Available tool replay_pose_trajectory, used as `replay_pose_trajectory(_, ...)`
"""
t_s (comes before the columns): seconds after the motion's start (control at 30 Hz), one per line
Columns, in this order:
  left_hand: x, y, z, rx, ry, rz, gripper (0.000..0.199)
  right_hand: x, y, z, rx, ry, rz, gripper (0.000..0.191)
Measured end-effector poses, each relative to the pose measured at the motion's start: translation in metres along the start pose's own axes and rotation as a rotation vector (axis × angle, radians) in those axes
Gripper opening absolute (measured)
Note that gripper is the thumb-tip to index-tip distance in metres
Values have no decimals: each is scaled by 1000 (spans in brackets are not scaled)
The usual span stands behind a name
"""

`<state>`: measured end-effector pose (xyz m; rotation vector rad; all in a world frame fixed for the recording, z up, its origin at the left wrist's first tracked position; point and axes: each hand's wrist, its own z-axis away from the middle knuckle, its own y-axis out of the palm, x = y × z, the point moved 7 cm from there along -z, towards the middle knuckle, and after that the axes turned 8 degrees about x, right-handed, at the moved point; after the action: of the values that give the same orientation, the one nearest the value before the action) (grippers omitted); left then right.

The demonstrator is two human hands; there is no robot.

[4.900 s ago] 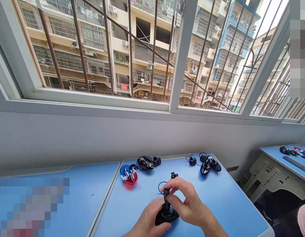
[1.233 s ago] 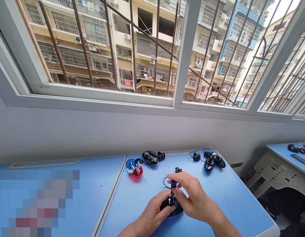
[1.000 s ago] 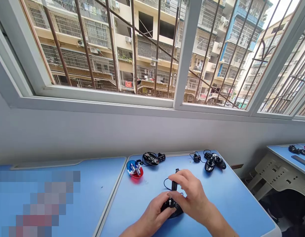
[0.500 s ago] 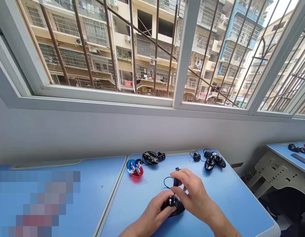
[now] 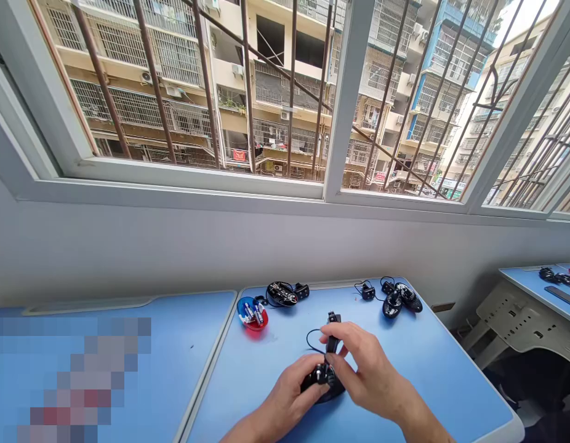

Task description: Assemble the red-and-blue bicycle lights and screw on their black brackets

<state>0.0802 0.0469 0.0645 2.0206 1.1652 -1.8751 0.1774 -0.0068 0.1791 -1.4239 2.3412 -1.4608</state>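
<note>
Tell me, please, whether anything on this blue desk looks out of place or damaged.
Nothing looks clearly spilled or broken. The one odd sight is the thin black wire, which forms a loose loop beside the upright black piece held by the right hand, above the dark base under the left hand. It looks untidy rather than laid flat.

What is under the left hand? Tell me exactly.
Under the left hand sits a black oval plastic housing, with small metal parts showing by the fingers. The palm covers the rest, so what lies beneath cannot be seen.
</note>
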Motion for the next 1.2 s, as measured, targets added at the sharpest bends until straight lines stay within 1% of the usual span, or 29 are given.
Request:
replay_pose_trajectory(0.23, 0, -2, 0, -10, 19, 16, 23, -6, -4, 5, -91, 54, -80, 41)
replay_pose_trajectory(0.3, 2, -3, 0, -23, 24, 44, 24, -9, -8, 7, -136, 75, -116, 38)
replay_pose_trajectory(0.37, 6, -5, 1, -39, 14, 75, 24, -18, -15, 13, -216, 151, -171, 32)
replay_pose_trajectory(0.4, 8, -5, 1, -49, 3, 92, 25, -26, -19, 18, -267, 217, -200, 27)
replay_pose_trajectory(0.5, 16, -6, 2, -70, -52, 156, 28, -54, -31, 44, -417, 458, -267, 14)
replay_pose_trajectory(0.6, 22, -5, 3, -71, -119, 234, 33, -79, -38, 77, -540, 619, -313, 20)
replay_pose_trajectory(0.67, 24, -5, 3, -70, -148, 276, 34, -94, -39, 98, -601, 683, -329, 25)
replay_pose_trajectory(0.73, 25, -7, 2, -76, -160, 311, 35, -106, -36, 115, -627, 733, -311, 29)
replay_pose_trajectory(0.83, 26, -11, 2, -106, -155, 364, 37, -119, -29, 132, -608, 811, -175, 31)
replay_pose_trajectory(0.9, 26, -15, 2, -135, -149, 403, 41, -122, -22, 135, -581, 827, -82, 29)
replay_pose_trajectory(0.97, 27, -20, 3, -169, -158, 432, 46, -121, -14, 134, -552, 796, -15, 27)
replay_pose_trajectory(1.03, 28, -25, 5, -213, -172, 442, 50, -118, -7, 130, -515, 731, 53, 25)
replay_pose_trajectory(1.1, 27, -30, 6, -258, -181, 439, 51, -113, -2, 127, -466, 669, 151, 23)
replay_pose_trajectory(1.2, 28, -35, 6, -317, -182, 436, 51, -109, 4, 125, -371, 627, 330, 19)
